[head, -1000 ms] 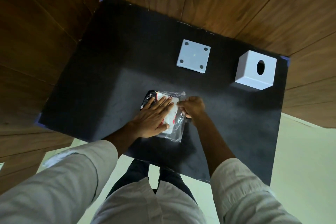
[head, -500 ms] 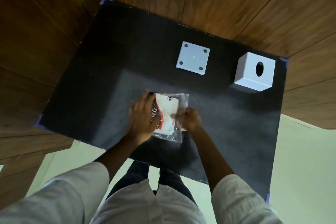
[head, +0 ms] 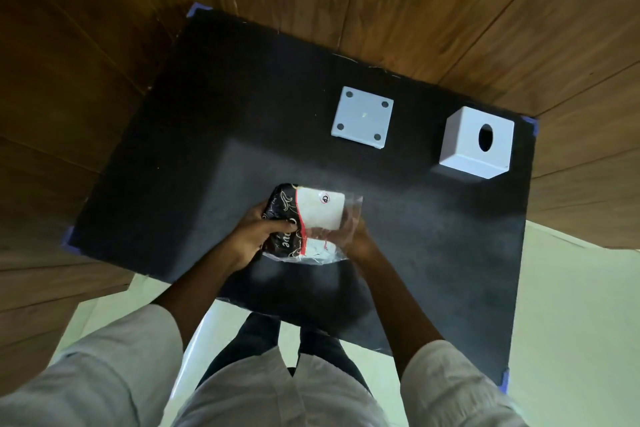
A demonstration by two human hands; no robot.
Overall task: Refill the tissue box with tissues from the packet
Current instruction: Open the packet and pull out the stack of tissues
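Observation:
The tissue packet point(head: 313, 218), clear plastic with a black printed end and white tissues inside, is held just above the near middle of the black table point(head: 207, 149). My left hand point(head: 256, 236) grips its black left end. My right hand point(head: 356, 239) holds the clear right side, its fingers partly seen through the plastic. The white cube-shaped tissue box point(head: 476, 144), with an oval hole in its top, stands at the far right. Its flat white base plate point(head: 362, 118), with round pads at the corners, lies apart to the left of the box.
Blue tape marks the table corners point(head: 530, 123). Wooden wall panels point(head: 450, 10) rise behind the table. My legs and pale floor point(head: 571, 305) show below the table's near edge.
My left hand went from pressing flat on the packet to gripping its left end. Both hands lifted and tilted the packet, showing more of the white tissues.

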